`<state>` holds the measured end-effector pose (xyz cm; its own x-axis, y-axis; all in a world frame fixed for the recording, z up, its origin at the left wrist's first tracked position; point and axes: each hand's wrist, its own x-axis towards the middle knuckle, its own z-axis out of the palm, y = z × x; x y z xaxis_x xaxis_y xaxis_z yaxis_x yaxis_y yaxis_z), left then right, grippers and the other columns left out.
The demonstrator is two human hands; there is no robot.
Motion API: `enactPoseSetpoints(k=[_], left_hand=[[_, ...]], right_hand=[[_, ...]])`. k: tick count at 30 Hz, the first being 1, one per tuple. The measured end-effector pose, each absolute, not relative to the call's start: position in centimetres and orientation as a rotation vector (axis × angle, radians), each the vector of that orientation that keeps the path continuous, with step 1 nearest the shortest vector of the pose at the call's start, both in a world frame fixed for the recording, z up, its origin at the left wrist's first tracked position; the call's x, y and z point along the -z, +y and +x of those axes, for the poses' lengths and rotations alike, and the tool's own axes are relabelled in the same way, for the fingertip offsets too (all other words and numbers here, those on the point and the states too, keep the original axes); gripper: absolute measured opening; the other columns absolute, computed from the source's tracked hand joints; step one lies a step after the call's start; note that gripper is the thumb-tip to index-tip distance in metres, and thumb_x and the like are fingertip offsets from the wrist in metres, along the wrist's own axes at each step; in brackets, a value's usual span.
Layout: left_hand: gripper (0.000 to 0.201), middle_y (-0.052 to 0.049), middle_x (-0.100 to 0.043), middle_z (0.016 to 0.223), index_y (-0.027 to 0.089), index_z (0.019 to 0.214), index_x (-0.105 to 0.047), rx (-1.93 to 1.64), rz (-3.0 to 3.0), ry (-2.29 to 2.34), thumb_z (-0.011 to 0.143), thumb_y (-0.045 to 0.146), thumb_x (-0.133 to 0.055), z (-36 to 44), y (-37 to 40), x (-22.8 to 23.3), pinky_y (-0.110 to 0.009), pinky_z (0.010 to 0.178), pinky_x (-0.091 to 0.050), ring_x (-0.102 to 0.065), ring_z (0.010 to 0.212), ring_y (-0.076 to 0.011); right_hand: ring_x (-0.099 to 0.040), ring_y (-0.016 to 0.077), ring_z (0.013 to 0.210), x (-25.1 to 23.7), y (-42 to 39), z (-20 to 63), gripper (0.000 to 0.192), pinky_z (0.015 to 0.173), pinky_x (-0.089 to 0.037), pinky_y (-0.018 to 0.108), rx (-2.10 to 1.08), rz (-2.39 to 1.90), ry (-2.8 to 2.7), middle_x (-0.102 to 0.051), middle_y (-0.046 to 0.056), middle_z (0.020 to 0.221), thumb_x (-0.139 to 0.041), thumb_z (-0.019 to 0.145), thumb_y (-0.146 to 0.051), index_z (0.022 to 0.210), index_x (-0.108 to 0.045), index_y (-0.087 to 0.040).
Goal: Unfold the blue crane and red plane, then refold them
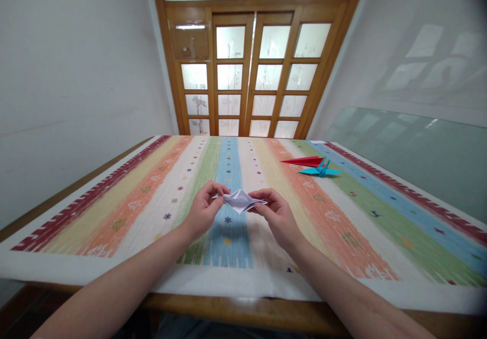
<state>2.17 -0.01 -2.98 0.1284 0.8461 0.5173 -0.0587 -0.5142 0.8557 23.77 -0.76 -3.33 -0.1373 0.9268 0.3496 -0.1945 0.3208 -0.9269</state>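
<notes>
Nearest the camera, two bare forearms reach forward over the wooden edge of a table [228, 311] covered by a woven cloth with long stripes of red, yellow, orange, white, green and blue [133, 202]. Above the cloth's blue middle stripe, the left hand [203, 209] and the right hand [276, 212] meet around a small, partly folded piece of white paper with pointed ends [240, 200], held just above the cloth. Each hand has its fingers closed in a pinch on one end of the paper, left hand on the left tip, right hand on the right. Farther off to the right lie a folded red paper shape [304, 161] and, touching it, a folded turquoise paper crane [321, 170]. Beyond the table stands a wooden door with frosted glass panes [251, 75].
</notes>
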Motion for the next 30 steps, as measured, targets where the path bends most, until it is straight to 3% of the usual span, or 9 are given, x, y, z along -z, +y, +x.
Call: enactPoseSetpoints(k=[7,15,23,30], left_hand=[[0.013,-0.006,-0.065,0.103,0.019,0.095,-0.063,-1.452,1.494,0.769,0.092,0.03,-0.059,2.45,-0.1,2.51,-0.036,0.083,-0.058,-0.064,0.093,-0.0185],[0.026,-0.01,-0.066,0.109,0.017,0.104,-0.065,-1.374,1.69,0.823,0.092,0.04,-0.064,1.88,0.35,3.08,-0.035,0.085,-0.057,-0.066,0.102,-0.0225],[0.015,-0.007,-0.072,0.101,0.018,0.087,-0.059,-1.326,1.895,1.101,0.087,0.03,-0.069,2.11,0.04,2.73,-0.031,0.076,-0.057,-0.07,0.089,-0.0191],[0.025,-0.008,-0.074,0.104,0.022,0.114,-0.063,-1.22,1.962,1.119,0.09,0.026,-0.063,1.95,0.16,2.94,-0.033,0.079,-0.058,-0.072,0.096,-0.0224]], right_hand=[[-0.072,0.0214,0.087,3.37,-0.75,23.91,0.023,0.087,-0.06,0.045,-1.177,-0.747,-1.362,-0.074,0.005,0.095,-0.071,0.088,-0.041,0.102,-0.071,-0.023],[-0.07,0.0211,0.087,3.28,-0.9,23.8,0.023,0.08,-0.06,0.039,-0.942,-0.805,-1.529,-0.073,0.007,0.098,-0.066,0.092,-0.042,0.101,-0.073,-0.023],[-0.067,0.0223,0.101,3.22,-1.24,23.8,0.013,0.08,-0.058,0.035,-0.736,-0.762,-1.71,-0.07,0.009,0.109,-0.062,0.094,-0.029,0.1,-0.072,-0.025],[-0.067,0.0226,0.101,2.82,-1.57,23.76,0.013,0.083,-0.058,0.038,-0.676,-0.759,-1.804,-0.07,0.008,0.108,-0.061,0.092,-0.024,0.098,-0.072,-0.026]])
